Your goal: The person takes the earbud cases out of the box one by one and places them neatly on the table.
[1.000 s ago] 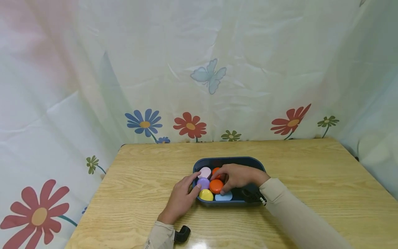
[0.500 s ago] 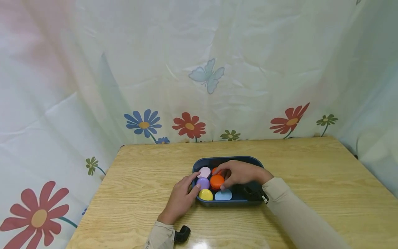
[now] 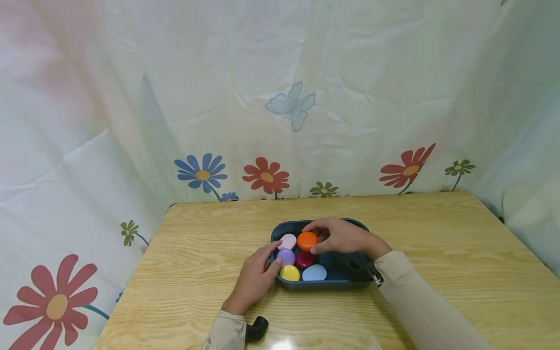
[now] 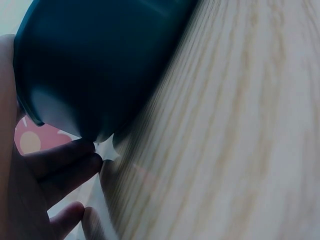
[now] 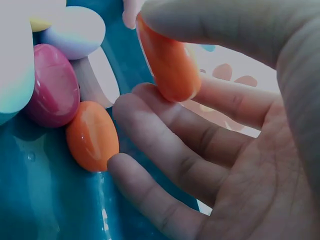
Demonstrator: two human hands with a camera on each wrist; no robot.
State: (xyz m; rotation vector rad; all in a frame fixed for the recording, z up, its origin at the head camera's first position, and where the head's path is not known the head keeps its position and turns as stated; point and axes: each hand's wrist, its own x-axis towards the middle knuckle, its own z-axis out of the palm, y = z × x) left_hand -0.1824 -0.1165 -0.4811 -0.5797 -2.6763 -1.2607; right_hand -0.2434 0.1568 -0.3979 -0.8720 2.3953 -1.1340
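Note:
In the head view a dark blue tray with rounded corners stands on the table. Over its far part my right hand pinches an orange rounded disc between thumb and fingers; the right wrist view shows this disc on edge. Below it in the tray lies a second orange disc, hidden in the head view. Beside it are a crimson disc, a pale pink one, a purple one, a yellow one and a light blue piece. My left hand grips the tray's left wall.
The wooden table stretches out on both sides of the tray. Behind it hangs a pale curtain printed with flowers and a butterfly. A black wrist camera sits at the left cuff.
My right hand has lifted the orange disc and carried it toward the tray's far side, uncovering the crimson disc. The left hand stays at the tray's left side.

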